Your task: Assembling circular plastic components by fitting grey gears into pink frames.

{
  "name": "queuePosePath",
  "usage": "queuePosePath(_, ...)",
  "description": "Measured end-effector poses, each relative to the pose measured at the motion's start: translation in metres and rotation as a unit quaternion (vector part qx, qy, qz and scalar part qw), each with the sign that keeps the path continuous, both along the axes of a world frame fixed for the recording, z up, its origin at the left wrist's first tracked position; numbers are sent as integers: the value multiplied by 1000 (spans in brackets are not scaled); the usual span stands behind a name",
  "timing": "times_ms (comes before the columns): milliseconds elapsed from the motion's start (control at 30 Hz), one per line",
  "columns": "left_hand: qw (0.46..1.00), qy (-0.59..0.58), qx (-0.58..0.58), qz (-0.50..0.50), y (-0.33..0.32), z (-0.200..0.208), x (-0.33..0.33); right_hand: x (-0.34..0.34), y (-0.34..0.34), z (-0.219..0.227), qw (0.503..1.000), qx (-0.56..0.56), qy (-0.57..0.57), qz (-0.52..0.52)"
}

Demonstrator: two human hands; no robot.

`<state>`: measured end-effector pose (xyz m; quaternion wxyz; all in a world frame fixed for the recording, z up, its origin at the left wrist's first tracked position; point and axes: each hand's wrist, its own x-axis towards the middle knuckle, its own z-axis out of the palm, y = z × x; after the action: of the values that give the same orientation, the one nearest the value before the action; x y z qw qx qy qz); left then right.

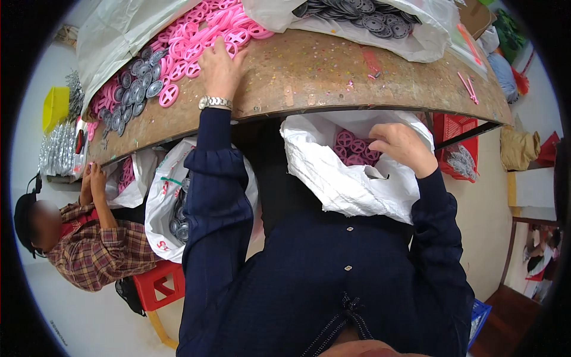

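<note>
A heap of pink plastic spoked wheels (208, 27) covers the far left of the wooden table. At its near edge is my left hand (220, 70), fingers stretched onto the wheels and thumb apart; no piece shows gripped. Grey plastic discs (138, 86) lie among the pink ones to the left. A white woven sack (351, 193) stands open in front of me below the table edge. Inside it are darker pink spoked wheels (355, 149). Over the sack's right side hovers my right hand (401, 144), its fingers loosely bent toward the wheels, with nothing visible in them.
More grey discs (380, 21) spill from a white bag at the table's far side. Two thin pink sticks (468, 88) lie at the right. A red crate (461, 149) stands below. At left, a person in a plaid shirt (101, 256) sits beside another sack (160, 220) of grey discs.
</note>
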<state>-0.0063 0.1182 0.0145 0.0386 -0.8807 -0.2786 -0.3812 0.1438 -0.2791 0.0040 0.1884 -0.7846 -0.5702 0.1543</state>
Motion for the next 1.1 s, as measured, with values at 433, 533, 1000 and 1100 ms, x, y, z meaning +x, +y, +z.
queuePosePath(433,995,66,-23,73,2,-2,4,35,33,43,979,170,86,-75)
queuePosePath(533,997,18,-74,1,-34,2,5,65,50,46,961,218,112,-130)
queuePosePath(1000,673,-271,-574,-379,-106,-13,0,197,151,19,907,119,-288,-283)
queuePosePath(1100,650,-284,-590,-386,-104,-15,-1,190,164,19,900,65,-303,-306)
